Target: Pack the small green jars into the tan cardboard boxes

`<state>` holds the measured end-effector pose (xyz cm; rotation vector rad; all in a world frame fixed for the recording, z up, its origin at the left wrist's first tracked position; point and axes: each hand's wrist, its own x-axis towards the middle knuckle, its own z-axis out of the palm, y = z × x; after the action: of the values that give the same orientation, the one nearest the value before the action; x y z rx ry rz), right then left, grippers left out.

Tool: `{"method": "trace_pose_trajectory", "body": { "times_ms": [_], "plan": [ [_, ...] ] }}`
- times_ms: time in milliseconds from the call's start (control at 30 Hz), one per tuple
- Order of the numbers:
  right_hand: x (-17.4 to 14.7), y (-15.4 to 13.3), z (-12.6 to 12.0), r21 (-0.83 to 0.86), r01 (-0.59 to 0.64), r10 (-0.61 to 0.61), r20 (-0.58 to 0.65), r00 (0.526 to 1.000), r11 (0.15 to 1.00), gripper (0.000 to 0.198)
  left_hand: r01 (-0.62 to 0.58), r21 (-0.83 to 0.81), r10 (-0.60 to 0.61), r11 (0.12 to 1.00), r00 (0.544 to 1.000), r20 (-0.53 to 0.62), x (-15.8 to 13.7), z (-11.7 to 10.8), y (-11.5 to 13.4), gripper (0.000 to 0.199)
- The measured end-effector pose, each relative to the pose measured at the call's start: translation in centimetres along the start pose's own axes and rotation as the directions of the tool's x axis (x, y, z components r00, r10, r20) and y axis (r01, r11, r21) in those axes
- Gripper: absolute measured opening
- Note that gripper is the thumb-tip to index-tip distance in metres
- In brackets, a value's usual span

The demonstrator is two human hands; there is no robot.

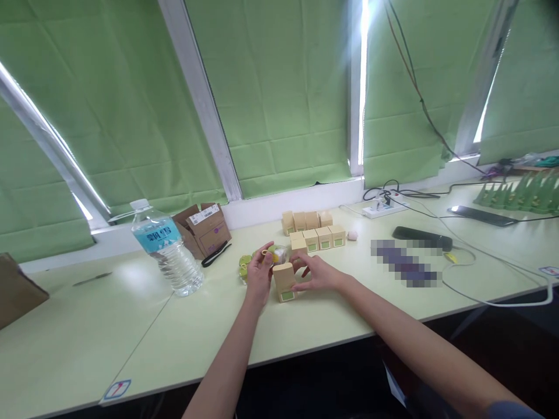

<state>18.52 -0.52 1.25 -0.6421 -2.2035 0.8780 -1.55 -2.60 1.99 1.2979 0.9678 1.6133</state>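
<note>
Near the table's front edge stands a small tan box (285,281) with a green label low on its front. My right hand (318,273) grips its right side between thumb and fingers. Just left of the box is my left hand (259,276), its fingers pinched on a small item with a yellow loop (265,253), whose kind I cannot make out. A clear-wrapped item (280,254) shows beside those fingertips. Several green items (243,267) in clear wrapping lie behind my left hand, partly hidden by it.
Tan boxes stand in a front row (324,237) and a back row (305,221). At left are a large water bottle (168,250), an opened brown carton (210,230) and a black strap (217,254). A power strip (384,207), cables and a black device (421,238) lie at right.
</note>
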Motion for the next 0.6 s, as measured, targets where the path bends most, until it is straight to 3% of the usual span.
{"method": "trace_pose_trajectory", "body": {
  "times_ms": [167,300,600],
  "plan": [
    [0.0,0.2,0.0,0.008,-0.007,0.007,-0.009,1.0,1.0,0.062,-0.04,0.081,0.038,0.996,0.999,0.036,0.1,-0.2,-0.4,0.053],
    [-0.1,0.2,-0.1,0.034,-0.013,0.014,-0.013,1.0,0.999,0.061,-0.02,0.041,0.018,0.999,0.999,0.045,0.0,-0.2,-0.5,0.049],
    [0.0,0.5,-0.1,-0.005,-0.013,0.013,-0.026,1.0,1.0,0.061,-0.039,-0.075,0.034,0.996,0.997,-0.062,0.2,-0.2,0.6,0.045]
  ]
}}
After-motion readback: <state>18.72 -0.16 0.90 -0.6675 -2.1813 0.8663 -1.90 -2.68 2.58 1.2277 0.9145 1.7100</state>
